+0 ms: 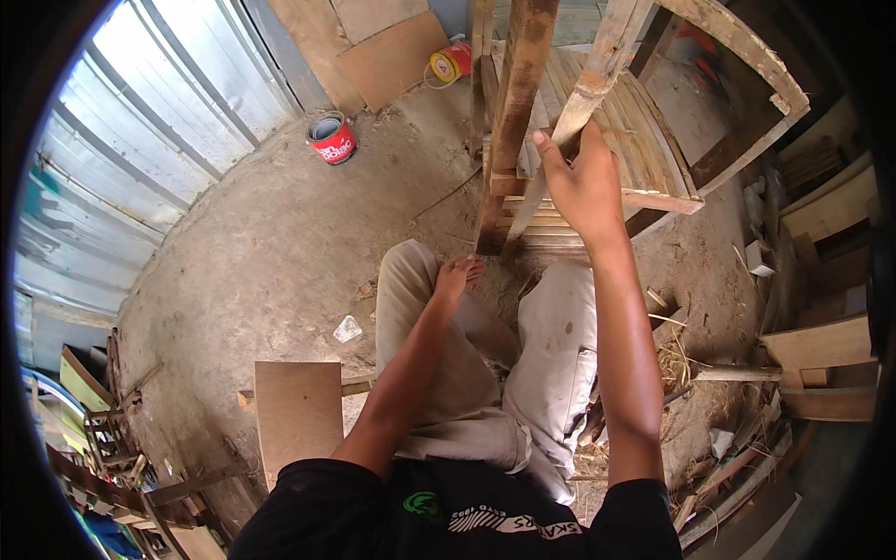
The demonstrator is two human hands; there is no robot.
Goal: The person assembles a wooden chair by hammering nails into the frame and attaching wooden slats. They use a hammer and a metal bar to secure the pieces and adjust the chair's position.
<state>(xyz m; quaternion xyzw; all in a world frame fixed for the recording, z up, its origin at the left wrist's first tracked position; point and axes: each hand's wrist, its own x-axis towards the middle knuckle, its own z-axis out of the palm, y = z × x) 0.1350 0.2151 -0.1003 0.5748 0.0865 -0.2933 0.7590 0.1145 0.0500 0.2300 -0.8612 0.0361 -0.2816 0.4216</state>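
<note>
At the upper right stands a weathered wooden chair-like frame (689, 203), with a slatted panel (644, 131) and a curved end piece. My right hand (586, 182) is wrapped round a pale wooden bar (597, 84) of this frame, its thumb on the near left side. The lower fingers are partly hidden behind the bar. A darker upright post (523, 84) stands just left of it. My left hand (459, 274) rests over my left knee, fingers stretched out loosely, holding nothing.
A red and grey paint can (331, 140) stands on the floor at the upper left, before a corrugated metal wall (140, 131). A yellow and red can (450, 63) lies near leaning boards (397, 61). A plywood piece (299, 411) is beside me; scrap timber (737, 476) lies right.
</note>
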